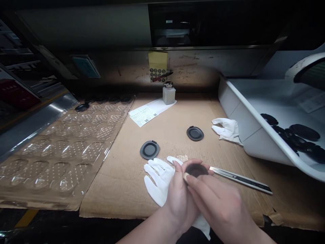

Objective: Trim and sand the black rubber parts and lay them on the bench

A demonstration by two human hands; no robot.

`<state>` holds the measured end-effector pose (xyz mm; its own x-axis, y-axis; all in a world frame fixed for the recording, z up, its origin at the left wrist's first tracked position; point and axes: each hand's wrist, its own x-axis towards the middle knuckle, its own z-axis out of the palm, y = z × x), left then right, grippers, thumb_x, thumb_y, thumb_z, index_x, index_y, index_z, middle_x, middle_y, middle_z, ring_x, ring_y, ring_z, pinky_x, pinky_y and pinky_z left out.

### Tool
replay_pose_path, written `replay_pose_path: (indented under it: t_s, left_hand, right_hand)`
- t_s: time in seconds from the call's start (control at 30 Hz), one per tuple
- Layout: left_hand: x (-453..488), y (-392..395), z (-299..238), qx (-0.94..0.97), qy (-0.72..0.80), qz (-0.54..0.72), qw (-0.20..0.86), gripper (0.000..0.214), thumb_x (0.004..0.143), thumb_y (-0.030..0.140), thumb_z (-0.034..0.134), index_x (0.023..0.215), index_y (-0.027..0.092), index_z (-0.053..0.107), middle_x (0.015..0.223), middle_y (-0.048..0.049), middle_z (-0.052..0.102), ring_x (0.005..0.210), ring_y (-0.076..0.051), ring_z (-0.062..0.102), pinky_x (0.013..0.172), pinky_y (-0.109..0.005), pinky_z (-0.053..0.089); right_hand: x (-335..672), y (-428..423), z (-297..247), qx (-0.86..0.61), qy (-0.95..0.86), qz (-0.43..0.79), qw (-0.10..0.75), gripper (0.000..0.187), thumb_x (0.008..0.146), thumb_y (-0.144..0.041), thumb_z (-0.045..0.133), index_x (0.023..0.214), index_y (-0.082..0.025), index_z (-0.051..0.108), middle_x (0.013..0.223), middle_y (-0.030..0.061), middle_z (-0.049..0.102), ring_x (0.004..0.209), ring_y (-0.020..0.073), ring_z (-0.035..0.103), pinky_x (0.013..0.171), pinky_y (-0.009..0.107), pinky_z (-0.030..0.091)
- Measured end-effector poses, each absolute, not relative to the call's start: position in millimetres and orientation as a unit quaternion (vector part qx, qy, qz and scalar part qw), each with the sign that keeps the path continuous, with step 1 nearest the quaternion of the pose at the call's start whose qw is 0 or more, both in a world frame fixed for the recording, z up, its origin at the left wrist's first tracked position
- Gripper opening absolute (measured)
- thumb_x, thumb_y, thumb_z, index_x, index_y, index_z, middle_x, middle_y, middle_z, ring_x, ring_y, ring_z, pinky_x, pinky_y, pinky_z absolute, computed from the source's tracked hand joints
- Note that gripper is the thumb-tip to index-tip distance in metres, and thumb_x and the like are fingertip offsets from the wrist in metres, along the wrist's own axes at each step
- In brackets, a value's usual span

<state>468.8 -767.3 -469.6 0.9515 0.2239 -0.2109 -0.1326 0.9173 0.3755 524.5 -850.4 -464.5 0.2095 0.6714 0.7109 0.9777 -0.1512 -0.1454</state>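
Observation:
Both of my hands meet at the front of the cardboard sheet (pixel 177 135) around one small black round part (pixel 196 169). My left hand (pixel 181 196) cups the part from below with its fingers curled. My right hand (pixel 218 203) lies over it, fingertips pressed on the part's near edge. A white glove (pixel 158 178) lies flat just left of my hands. Two more round grey parts rest on the cardboard: one (pixel 149 149) beyond the glove and one (pixel 195 133) further right. A metal utility knife (pixel 241 179) lies right of my hands.
A clear blister tray (pixel 63 142) with several round pockets covers the left side. A second white glove (pixel 227 129) lies by a white bin (pixel 254 135) holding several black parts (pixel 299 135). A small dispenser bottle (pixel 169 93) and a printed paper (pixel 149 112) sit at the back.

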Motion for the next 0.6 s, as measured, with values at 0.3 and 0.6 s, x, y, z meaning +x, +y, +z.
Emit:
replay_pose_path:
  t_s: [0.3,0.6]
  left_hand:
    - [469.6,-768.1,-467.4,0.2,0.123,0.101,0.967,0.051,0.083,0.054,0.029,0.092,0.013,0.056,0.094,-0.0107,0.058,0.102,-0.023,0.051,0.095,-0.039,0.033]
    - [469.7,-767.8,-470.1,0.189,0.11,0.1,0.971,0.048,0.084,0.052,0.029,0.093,0.013,0.057,0.094,-0.0097,0.059,0.103,-0.021,0.051,0.097,-0.036,0.032]
  right_hand:
    - [532.0,-853.0,-461.3,-0.723,-0.577,-0.233,0.302,0.024,0.08,-0.011,0.051,0.102,-0.015,0.059,0.071,0.0028,0.056,0.066,0.0109,0.051,0.061,0.023,0.038]
    - [537.9,-848.2,-456.3,-0.729,-0.569,-0.229,0.304,0.019,0.082,-0.013,0.049,0.097,-0.016,0.06,0.07,0.0013,0.055,0.066,0.009,0.051,0.06,0.021,0.038]
